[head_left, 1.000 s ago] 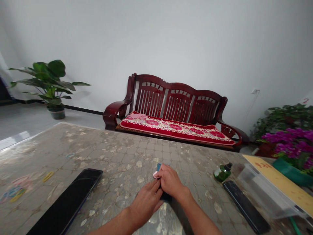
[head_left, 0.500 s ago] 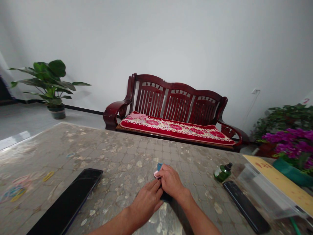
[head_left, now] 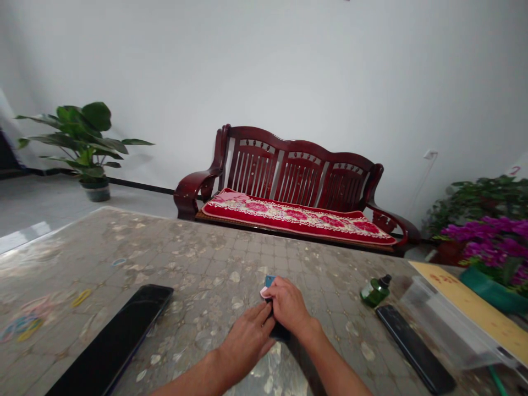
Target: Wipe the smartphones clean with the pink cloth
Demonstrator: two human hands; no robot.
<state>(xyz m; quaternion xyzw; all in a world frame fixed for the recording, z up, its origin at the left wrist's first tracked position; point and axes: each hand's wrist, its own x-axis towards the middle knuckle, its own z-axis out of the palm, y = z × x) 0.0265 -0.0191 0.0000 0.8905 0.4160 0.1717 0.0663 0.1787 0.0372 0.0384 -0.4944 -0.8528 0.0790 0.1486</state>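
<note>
A slim phone-like object [head_left: 269,281], blue at its far end and dark at its near end, lies on the table under both my hands. My left hand [head_left: 248,336] is closed at its left side, fingers together and pressed against it. My right hand [head_left: 289,306] is curled over the top, with its fingers closed on a small pale pink piece [head_left: 264,293] that pokes out at the left. The two hands touch, and they hide most of the object and the pink piece.
On the left lie a long black flat object [head_left: 117,335], several coloured bands [head_left: 27,324] and a yellow band [head_left: 81,297]. To the right stand a green bottle [head_left: 375,291], a black case [head_left: 414,349] and a clear plastic box [head_left: 445,324] under a yellow board [head_left: 474,302].
My right hand has shifted very slightly over the object, and the pink piece with it. My left hand stays in the same place.
</note>
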